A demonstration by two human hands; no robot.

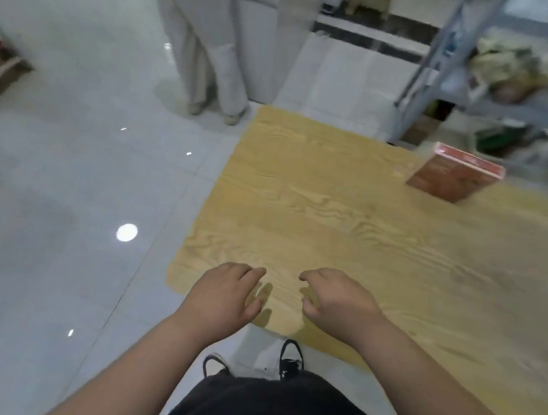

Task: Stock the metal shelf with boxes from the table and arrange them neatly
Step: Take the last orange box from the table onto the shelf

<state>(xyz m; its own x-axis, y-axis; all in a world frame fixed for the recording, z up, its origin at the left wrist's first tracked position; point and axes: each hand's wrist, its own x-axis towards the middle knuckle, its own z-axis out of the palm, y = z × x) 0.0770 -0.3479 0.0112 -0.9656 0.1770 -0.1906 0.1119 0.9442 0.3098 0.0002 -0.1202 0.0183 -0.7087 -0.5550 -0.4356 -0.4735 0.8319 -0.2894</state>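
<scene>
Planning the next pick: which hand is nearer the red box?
The right hand; the red box stands toward the right, farther from the left hand.

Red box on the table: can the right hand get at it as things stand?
Probably, with a stretch: the right hand holds nothing, and only open table lies between it and the red box.

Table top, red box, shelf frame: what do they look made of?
Table top: wood or wood-look laminate, matte, pale yellow with wavy grain.
Red box: likely printed cardboard, perhaps glossy; crisp edges, pale glare on top.
Shelf frame: probably grey painted metal, going by the thin angled uprights; blur leaves the finish open.
</scene>
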